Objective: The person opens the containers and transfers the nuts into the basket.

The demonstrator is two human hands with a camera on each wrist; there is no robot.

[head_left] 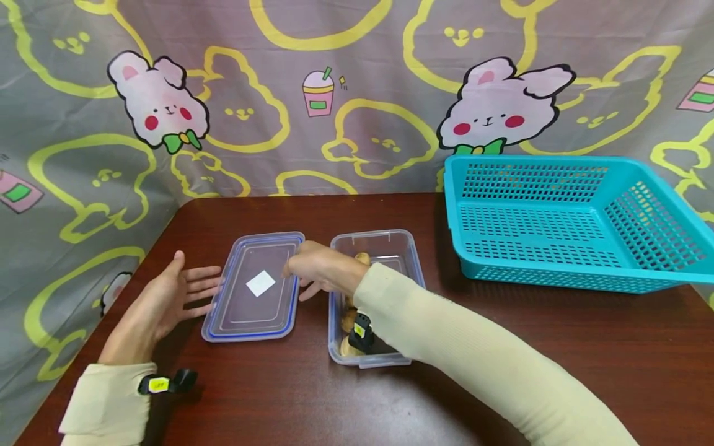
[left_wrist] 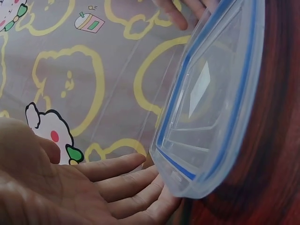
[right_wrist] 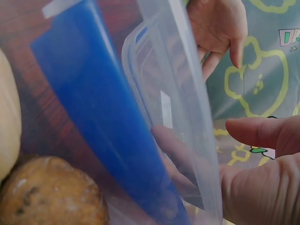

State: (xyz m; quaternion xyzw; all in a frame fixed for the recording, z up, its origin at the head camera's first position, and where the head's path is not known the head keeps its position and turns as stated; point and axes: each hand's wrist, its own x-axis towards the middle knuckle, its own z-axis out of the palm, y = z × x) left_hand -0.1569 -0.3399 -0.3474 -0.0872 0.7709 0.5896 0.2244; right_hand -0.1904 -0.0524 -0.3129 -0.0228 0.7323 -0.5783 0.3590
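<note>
A turquoise basket (head_left: 558, 271) sits on the table (head_left: 256, 390) before patterned cloth (head_left: 379, 68).

Blue trims a clear lid (head_left: 251, 313); the basket (head_left: 552, 276) is turquoise; the sleeves (head_left: 463, 334) are cream. Yellow patterns a grey curtain (head_left: 357, 80).

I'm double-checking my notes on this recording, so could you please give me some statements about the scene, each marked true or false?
1. The lid is fitted on the container. False: the lid lies apart, left of the container in the head view.
2. A white label shows on the lid. True.
3. Nothing is inside the container. False: rounded items are in it.
4. The turquoise basket stands to the right of the container in the head view. True.
5. Both hands are curled into fists. False: the left hand and right hand have extended fingers at opposite sides of the lid.
6. The right sleeve crosses over part of the container. True.
</note>
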